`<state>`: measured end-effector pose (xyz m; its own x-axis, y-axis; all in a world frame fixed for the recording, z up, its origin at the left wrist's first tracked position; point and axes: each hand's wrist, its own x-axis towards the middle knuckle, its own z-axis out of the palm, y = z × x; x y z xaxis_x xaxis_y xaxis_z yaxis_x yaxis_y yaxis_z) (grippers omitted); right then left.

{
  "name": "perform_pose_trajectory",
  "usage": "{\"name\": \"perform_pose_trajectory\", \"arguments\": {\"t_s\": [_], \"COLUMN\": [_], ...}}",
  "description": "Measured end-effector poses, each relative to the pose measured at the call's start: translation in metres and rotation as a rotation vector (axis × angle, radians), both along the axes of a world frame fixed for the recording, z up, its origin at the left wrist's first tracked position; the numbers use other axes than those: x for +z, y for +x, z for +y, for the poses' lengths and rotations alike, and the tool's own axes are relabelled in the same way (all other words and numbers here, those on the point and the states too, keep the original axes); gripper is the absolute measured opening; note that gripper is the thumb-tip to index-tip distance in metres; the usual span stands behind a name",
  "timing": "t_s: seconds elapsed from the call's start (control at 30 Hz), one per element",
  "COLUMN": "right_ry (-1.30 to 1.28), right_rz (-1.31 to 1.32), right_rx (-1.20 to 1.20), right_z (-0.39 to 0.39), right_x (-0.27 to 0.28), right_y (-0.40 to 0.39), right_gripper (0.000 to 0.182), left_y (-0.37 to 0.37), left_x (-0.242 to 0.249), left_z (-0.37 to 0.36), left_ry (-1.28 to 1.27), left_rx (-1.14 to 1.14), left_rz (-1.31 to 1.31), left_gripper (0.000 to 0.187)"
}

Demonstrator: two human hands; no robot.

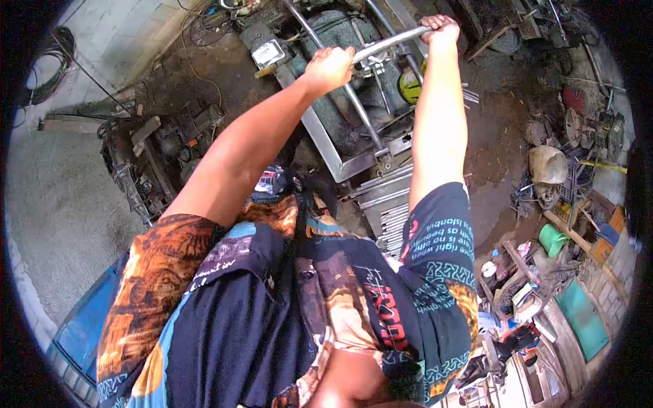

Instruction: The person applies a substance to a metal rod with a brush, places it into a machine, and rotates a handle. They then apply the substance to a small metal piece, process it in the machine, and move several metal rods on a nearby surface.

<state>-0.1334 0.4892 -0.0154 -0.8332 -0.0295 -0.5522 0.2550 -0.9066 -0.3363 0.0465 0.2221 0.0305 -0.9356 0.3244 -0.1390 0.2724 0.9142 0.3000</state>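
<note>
Both hands are gripping a shiny metal bar (388, 44) that is running crosswise at the near end of a machine frame (340, 146). The left hand (331, 66) is wrapping its fingers fully around the bar's lower end, and the right hand (440, 28) is closing over the bar's higher end, knuckles up. Both arms are stretching straight out from a patterned short-sleeved shirt (272, 306) toward the bar.

Below the bar, a dark machine body (340, 41) is sitting inside the frame's angle-iron rails, with a round yellow-green part (410, 87) just right of it. Left of the frame, an engine block (146, 163) is lying on the dirt floor (61, 204). Right of the frame, scrap parts, a green bucket (552, 239) and a teal panel (581, 318) are crowding the ground.
</note>
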Motion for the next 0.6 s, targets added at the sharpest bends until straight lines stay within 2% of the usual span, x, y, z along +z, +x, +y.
{"name": "perform_pose_trajectory", "arguments": {"t_s": [0.1,0.2,0.23,0.3,0.4,0.43,0.47,0.5,0.57,0.6], "right_ry": [0.045,0.221,0.157,0.156,0.254,0.357,0.525,0.793,1.158,1.132], "right_rz": [-0.047,-0.118,-0.105,-0.086,-0.153,-0.225,-0.138,-0.215,-0.238,-0.279], "right_rx": [-0.058,-0.088,-0.105,-0.068,0.015,-0.015,0.124,0.141,0.256,0.157], "right_z": [-0.011,-0.018,-0.013,-0.003,0.008,0.006,0.018,0.012,0.002,0.001], "right_x": [0.016,0.015,0.007,-0.01,-0.007,-0.009,-0.012,0.005,0.021,0.013], "right_y": [0.015,0.009,0.003,-0.006,0.005,0.016,0.034,0.058,0.099,0.114], "right_gripper": [0.033,0.032,0.032,0.03,0.032,0.025,0.025,0.029,0.047,0.05], "left_y": [-0.003,-0.012,-0.015,-0.021,-0.032,-0.028,-0.023,-0.012,-0.001,0.007], "left_x": [0.002,-0.004,0.01,0.001,-0.004,0.004,-0.001,0.009,0.014,0.021], "left_z": [0.009,0.008,0.012,0.015,0.02,0.016,0.02,0.025,0.039,0.039], "left_ry": [0.011,0.047,0.056,0.06,0.046,0.153,0.254,0.355,0.365,0.474], "left_rx": [0.013,0.014,0.047,0.047,0.045,0.061,0.065,0.065,0.067,0.047], "left_rz": [-0.029,0.016,-0.108,-0.02,-0.118,-0.179,-0.178,-0.161,-0.38,-0.487], "left_gripper": [0.021,0.022,0.022,0.022,0.029,0.032,0.034,0.035,0.036,0.042]}}
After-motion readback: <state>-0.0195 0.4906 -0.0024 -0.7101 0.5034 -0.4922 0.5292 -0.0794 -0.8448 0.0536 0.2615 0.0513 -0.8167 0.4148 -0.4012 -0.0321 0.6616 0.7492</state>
